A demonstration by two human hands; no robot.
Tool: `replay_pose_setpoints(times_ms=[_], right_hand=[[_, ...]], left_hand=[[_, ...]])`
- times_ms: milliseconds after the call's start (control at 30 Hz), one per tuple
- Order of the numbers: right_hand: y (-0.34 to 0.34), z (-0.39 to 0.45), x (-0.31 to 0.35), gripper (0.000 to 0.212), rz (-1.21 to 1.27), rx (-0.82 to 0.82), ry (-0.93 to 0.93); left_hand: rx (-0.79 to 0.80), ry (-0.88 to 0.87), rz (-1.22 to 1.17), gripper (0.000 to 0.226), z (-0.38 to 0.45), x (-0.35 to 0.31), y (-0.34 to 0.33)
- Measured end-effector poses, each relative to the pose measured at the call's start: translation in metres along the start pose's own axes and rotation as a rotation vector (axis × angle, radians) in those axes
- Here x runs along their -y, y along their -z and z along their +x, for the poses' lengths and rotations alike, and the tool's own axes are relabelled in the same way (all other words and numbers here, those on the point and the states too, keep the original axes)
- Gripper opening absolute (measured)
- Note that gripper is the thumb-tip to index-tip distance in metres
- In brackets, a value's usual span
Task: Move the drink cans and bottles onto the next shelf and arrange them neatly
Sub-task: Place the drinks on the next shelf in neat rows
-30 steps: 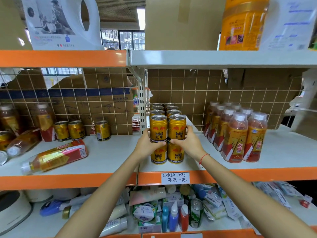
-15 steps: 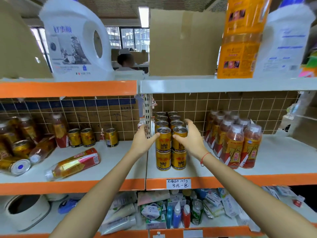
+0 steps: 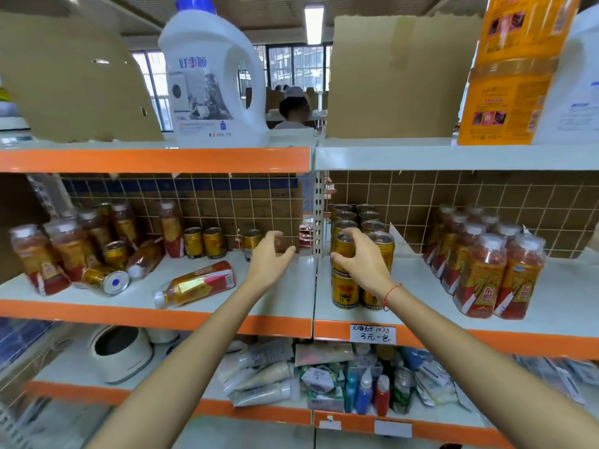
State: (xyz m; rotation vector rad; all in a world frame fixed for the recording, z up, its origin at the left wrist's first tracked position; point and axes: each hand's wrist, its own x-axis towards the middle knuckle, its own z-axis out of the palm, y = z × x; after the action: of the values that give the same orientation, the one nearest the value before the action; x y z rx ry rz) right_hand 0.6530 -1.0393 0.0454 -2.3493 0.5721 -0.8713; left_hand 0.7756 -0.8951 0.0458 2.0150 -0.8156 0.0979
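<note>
The fingers point(image 3: 348, 241) of the right hand point(image 3: 363, 267) were loosely spread and curved in front of the upper front can point(image 3: 385, 251) of the stacked cans point(image 3: 345, 291); whether they touched it we could not tell. The fingers of the left hand point(image 3: 269, 259) were likewise relaxed and held nothing, hovering over the left shelf point(image 3: 155, 311) near a single upright can point(image 3: 251, 243).

We judged the cans rigid, smooth-walled and moderately heavy if full, best taken around the mid-body; a two-high stack could topple if nudged. They were gold cylinders with red print and silver lids, ranked in two files on the right shelf point(image 3: 567, 322).

The bottles point(image 3: 492, 273) beside them stood upright: clear plastic, amber drink, white caps, gold-and-red labels. We judged them slightly yielding, best gripped at the labelled waist. On the left shelf a fallen bottle point(image 3: 197, 283) and a tipped can point(image 3: 103, 280) lay among others not yet moved.
</note>
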Motion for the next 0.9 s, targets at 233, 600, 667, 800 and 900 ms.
replay_pose_setpoints(times_ms=[233,600,667,800,900], right_hand=[[-0.032,0.002,0.014,0.053,0.013,0.135,0.050],[-0.088,-0.014,0.047,0.052,0.109,0.360,0.160],[-0.096,-0.019,0.052,0.053,0.129,0.386,0.159],[-0.108,-0.022,0.064,0.052,0.128,0.411,0.159],[-0.116,-0.023,0.078,0.051,0.130,0.406,0.157]], left_hand=[[-0.041,0.090,0.055,0.044,-0.023,0.020,0.034],[-0.177,0.293,0.073,0.040,-0.079,0.063,0.089],[-0.200,0.328,0.064,0.041,-0.083,0.069,0.096],[-0.224,0.342,0.051,0.041,-0.089,0.077,0.107],[-0.241,0.339,0.069,0.037,-0.090,0.088,0.120]])
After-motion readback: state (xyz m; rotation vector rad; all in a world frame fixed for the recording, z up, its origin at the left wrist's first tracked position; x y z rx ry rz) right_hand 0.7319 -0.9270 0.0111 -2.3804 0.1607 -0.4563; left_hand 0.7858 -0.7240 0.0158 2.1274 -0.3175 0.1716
